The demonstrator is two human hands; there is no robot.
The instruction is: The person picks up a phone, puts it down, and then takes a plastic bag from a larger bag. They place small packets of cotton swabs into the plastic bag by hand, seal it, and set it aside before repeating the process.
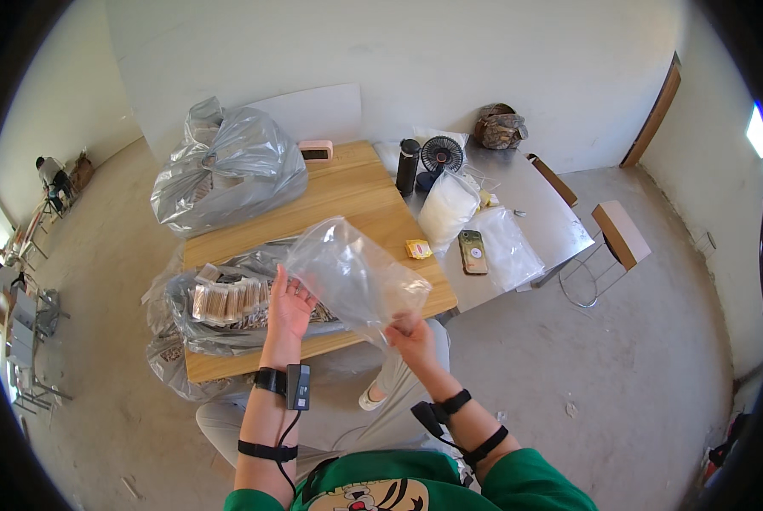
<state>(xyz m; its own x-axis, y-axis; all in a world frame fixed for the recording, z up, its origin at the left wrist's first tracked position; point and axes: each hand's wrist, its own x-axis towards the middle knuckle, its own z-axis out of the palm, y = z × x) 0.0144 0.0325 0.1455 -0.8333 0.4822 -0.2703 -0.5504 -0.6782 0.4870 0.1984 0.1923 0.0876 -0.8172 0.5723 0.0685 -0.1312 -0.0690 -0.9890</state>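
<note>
The right hand (411,336) is closed, pinching the near right end of the clear plastic bag (347,268), which is suspended above the wooden table (356,183). The left hand (289,307) has its palm upward and bare, near the bag's left edge; fingertip contact cannot be determined. Small packs (228,300) lie in the grey bag (220,344), near left

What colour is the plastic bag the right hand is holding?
The plastic bag is colourless and see-through; it shows best in the head view.
</note>
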